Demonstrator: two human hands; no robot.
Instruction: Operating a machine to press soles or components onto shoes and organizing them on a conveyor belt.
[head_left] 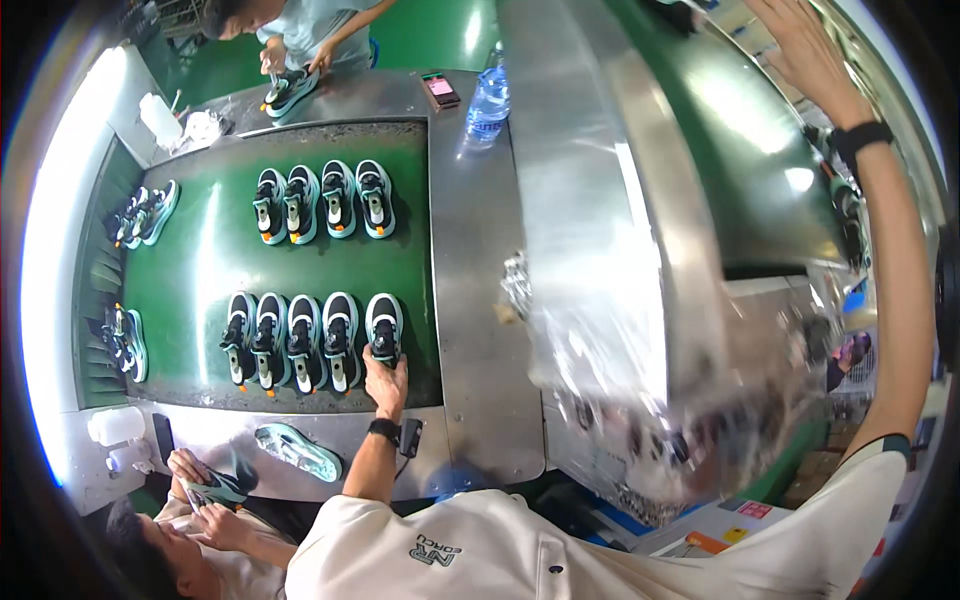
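Housing (580,200): big metal body stood on the right side, with clear plastic (690,440) hanging about its nearer part.
Belt (180,260): it was green and flat, and a metal frame (475,300) ran along its right edge.
Co-workers: far co-worker (335,35) stood beyond the belt with both hands at a shoe (290,95); near co-worker (240,545), at lower left, had another dark shoe (232,485) between the hands.
Front row: four shoes (270,335) in black, white and pale teal stood close together, toes pointing away from the wearer.
Back row: four similar shoes (302,200) stood farther up the belt, pointing the same way.
Right hand (810,60): it was raised at the upper right, unclenched, with fingers stretched; I could not tell whether the fingertips, near the picture's edge, touched something.
Teal piece (300,452): it lay on the metal ledge below the belt.
Bottle (489,100): it was clear and bluish, upright on the metal beyond the belt's corner.
Left hand (387,382): it was grasping the heel of the end shoe.
End shoe (384,325): it was over the belt, at the right end of the front row, slightly apart from its neighbour.
Phone (440,90): it lay left of the bottle, screen lit pink.
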